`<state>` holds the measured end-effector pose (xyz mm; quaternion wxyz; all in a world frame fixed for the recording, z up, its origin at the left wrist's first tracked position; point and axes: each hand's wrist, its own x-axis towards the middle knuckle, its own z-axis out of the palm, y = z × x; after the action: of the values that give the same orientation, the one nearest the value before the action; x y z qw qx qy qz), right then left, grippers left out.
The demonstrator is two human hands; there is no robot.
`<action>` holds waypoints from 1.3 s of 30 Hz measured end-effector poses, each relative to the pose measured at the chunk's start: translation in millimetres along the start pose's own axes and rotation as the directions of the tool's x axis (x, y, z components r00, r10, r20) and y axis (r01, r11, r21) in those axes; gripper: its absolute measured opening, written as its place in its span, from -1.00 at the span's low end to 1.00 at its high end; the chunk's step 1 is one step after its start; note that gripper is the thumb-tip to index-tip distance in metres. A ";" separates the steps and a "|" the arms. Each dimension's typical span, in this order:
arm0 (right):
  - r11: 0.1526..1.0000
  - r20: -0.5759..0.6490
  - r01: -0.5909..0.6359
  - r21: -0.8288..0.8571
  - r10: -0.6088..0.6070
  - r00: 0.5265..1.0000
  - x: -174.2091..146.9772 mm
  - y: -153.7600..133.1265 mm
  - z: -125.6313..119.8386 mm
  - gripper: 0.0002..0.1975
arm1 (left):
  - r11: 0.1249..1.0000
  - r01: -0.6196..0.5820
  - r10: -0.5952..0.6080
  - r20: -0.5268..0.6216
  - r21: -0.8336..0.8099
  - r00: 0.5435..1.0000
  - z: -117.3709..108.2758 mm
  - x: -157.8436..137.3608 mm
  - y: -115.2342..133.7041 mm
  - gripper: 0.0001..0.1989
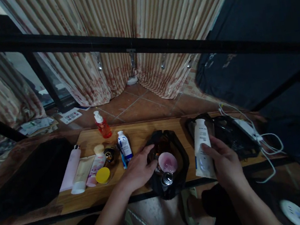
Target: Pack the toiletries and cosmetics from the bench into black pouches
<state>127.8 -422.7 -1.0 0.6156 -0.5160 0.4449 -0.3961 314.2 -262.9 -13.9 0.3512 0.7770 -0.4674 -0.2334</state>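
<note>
My right hand (225, 159) is closed around a white squeeze tube (202, 146), held tilted with its narrow end up over the right part of the wooden board. My left hand (139, 168) rests at the left rim of an opened black pouch (182, 149), thumb and fingers apart. Inside the pouch lie a pink round cup or jar (167, 162) and a silver-capped item (167, 179); deeper contents are dark. Just left of that hand are a white-and-blue tube (125, 145) and a thin blue item (123, 161).
Leftward on the board (89, 136) are a red pump bottle (103, 125), a yellow-lidded jar (103, 175), a dark round bottle (109, 154) and several tubes (83, 174). A black bag (33, 177) lies far left. Black cases (234, 134) and white cables (268, 140) are right. A black rail (129, 44) crosses ahead.
</note>
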 end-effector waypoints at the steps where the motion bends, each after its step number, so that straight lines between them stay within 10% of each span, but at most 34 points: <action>1: 1.000 0.014 -0.004 0.004 0.004 1.000 -3.2 -3.5 1.1 -0.42 | 1.000 0.008 -0.008 -0.034 -0.002 0.999 0.9 1.6 1.1 -0.54; 8: 0.998 0.285 0.053 0.032 -0.060 0.957 -29.6 -25.4 35.8 -0.48 | 0.966 -0.152 0.069 -0.357 -0.210 0.931 -1.2 6.9 14.7 -0.65; 15: 0.994 0.471 0.113 -0.005 -0.097 0.877 -45.8 -13.0 72.2 -0.49 | 0.711 -0.185 0.122 -0.140 -0.679 0.983 -1.4 3.0 27.1 -0.75; 24: 0.967 0.567 0.075 -0.245 0.080 0.820 -50.6 -4.3 69.4 -0.53 | 0.603 -0.143 -0.084 -0.241 -0.784 0.967 -8.2 7.0 21.6 -0.75; 31: 0.970 0.439 0.090 -0.227 0.019 0.898 -57.4 -25.6 46.0 -0.45 | 0.762 -0.120 -0.047 -0.239 -0.636 0.970 -4.1 7.9 16.8 -0.65; 39: 0.883 0.398 0.140 -0.448 0.057 0.916 -53.9 -55.7 2.7 -0.55 | 0.996 0.035 -0.056 -0.266 -0.084 0.962 5.6 2.5 5.6 -0.41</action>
<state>113.1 -379.5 61.7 0.5420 -0.7283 0.3804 -0.1765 308.3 -268.7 -13.3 0.4360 0.7976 -0.3882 -0.1522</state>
